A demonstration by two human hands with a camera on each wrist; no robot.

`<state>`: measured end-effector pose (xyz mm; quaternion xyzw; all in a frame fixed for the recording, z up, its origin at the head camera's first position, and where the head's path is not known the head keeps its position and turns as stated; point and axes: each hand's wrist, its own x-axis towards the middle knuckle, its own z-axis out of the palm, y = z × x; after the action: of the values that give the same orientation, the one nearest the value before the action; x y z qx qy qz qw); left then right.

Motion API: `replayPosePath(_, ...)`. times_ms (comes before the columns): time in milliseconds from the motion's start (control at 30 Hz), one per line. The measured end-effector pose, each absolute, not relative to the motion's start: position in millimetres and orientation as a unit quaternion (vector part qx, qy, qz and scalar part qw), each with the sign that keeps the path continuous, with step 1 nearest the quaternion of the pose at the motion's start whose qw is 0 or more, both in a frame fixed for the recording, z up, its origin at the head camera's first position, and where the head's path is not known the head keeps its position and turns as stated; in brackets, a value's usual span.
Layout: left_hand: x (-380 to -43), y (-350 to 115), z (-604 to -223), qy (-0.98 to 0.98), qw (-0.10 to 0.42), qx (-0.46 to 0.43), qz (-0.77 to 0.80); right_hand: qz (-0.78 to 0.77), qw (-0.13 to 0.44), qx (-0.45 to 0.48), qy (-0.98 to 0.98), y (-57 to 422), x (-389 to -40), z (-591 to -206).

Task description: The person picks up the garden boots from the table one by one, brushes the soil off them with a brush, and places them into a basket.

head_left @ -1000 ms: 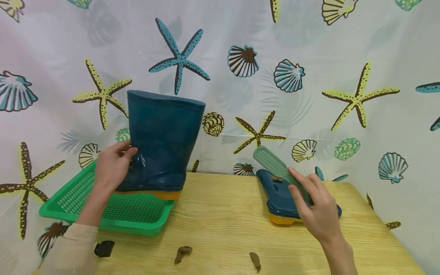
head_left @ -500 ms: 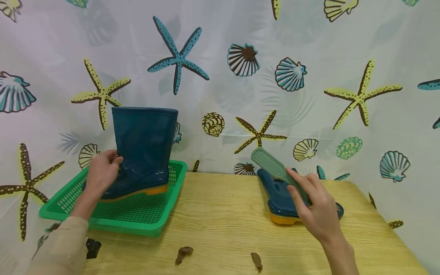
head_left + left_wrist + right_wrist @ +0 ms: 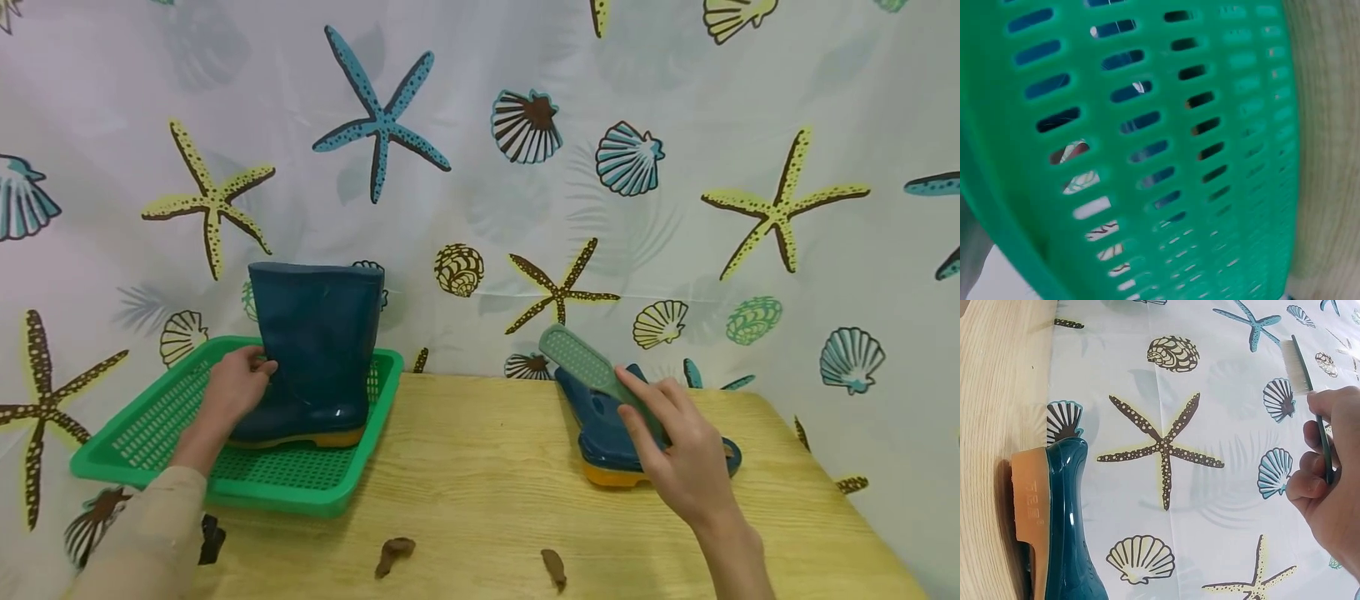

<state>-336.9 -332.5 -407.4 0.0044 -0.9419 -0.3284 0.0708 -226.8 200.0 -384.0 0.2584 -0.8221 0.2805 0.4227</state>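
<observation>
A blue rubber boot (image 3: 318,342) with an orange sole stands upright in the green plastic basket (image 3: 262,500) at the left. My left hand (image 3: 238,387) pinches the boot's shaft at its left edge, just above the foot. Blue patches of the boot show through the slots of the basket wall (image 3: 1147,134) in the left wrist view. In my right hand (image 3: 690,458) is a green brush (image 3: 581,360), its pale bristles (image 3: 1297,365) visible in the right wrist view. Beyond that hand a second rubber boot (image 3: 606,442) lies on the table, partly covered by the hand and brush.
Two brown lumps (image 3: 553,569) lie near the front of the wooden table (image 3: 465,467). A small black object (image 3: 212,540) sits beside the left sleeve. Behind the table hangs a white curtain (image 3: 480,200) printed with shells and starfish.
My left hand has carried the boot left and down into the basket, and its tilt has straightened. The right hand with the brush has stayed almost still.
</observation>
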Motion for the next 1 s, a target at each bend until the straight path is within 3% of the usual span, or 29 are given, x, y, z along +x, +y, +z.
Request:
replayPosePath(133, -335, -330, -403, -0.937, 0.091, 0.007, -0.337, 0.278, 0.421, 0.258, -0.824, 200, -226, -383)
replayPosePath(333, -330, -321, -397, -0.901, 0.188, 0.040, -0.388, 0.279, 0.422, 0.258, -0.823, 202, -226, -383)
replayPosePath(467, -329, -315, -397, -0.885, 0.224, 0.069, -0.403, 0.277, 0.425, 0.257, -0.823, 203, -226, -383)
replayPosePath(833, -330, -309, -402, -0.910, 0.207, 0.010, -0.358, 0.270, 0.427, 0.251, -0.826, 205, -223, -388)
replayPosePath(1000, -330, -315, -404, -0.950, 0.113, 0.004, -0.291, 0.263, 0.421, 0.257, -0.829, 205, -223, -386)
